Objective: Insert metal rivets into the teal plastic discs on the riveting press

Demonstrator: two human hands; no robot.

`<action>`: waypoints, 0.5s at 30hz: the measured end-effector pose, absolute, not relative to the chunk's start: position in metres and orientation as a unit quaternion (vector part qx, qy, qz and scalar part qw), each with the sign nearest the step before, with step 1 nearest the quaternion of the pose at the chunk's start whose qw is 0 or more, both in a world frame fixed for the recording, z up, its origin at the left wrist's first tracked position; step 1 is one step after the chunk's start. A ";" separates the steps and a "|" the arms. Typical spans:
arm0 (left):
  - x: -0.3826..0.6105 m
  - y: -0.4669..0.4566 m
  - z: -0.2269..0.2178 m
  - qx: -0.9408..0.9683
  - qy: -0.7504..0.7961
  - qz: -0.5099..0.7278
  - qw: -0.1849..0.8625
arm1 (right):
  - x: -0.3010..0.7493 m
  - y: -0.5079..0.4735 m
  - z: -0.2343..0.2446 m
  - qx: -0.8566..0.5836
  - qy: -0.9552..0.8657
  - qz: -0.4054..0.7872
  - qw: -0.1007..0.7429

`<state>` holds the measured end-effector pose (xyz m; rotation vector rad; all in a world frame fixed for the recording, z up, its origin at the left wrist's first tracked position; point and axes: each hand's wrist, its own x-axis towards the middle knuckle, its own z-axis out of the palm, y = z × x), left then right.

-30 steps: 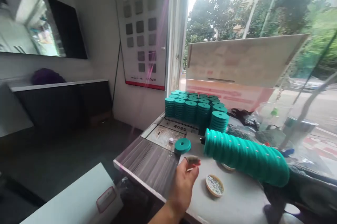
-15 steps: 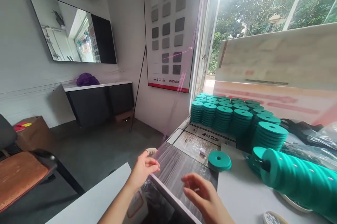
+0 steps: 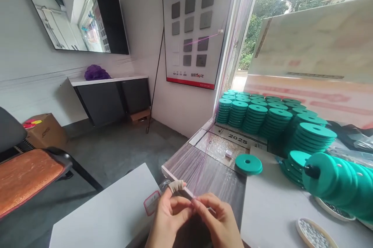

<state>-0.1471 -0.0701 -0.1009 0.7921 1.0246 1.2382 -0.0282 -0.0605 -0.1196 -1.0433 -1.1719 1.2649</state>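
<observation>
1. Left hand [image 3: 169, 213] and right hand [image 3: 218, 217] pinch, fingertips meeting, apparently on purple strands [image 3: 201, 172] slanting down across the desk [image 3: 224, 187]; grip too fine to verify.
2. Advisable: light, even tension, strands held off the desk.
3. Green discs [image 3: 256, 117] stand stacked on the desk; orange-seated chair [image 3: 29, 178] at left, grey floor [image 3: 110, 139].

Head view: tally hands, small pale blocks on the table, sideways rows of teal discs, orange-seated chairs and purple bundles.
Left hand and right hand: 2
Small pale block: 1
Sideways row of teal discs: 1
Orange-seated chair: 1
Purple bundle: 1
Total: 6
</observation>
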 end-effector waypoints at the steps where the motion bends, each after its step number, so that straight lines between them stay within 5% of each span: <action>1: -0.146 -0.072 -0.101 0.345 0.449 0.539 0.624 | -0.024 -0.062 -0.117 -0.436 -0.496 0.539 0.522; 15: -0.137 -0.080 -0.105 0.371 0.458 0.534 0.606 | -0.012 -0.078 -0.116 -0.433 -0.446 0.595 0.510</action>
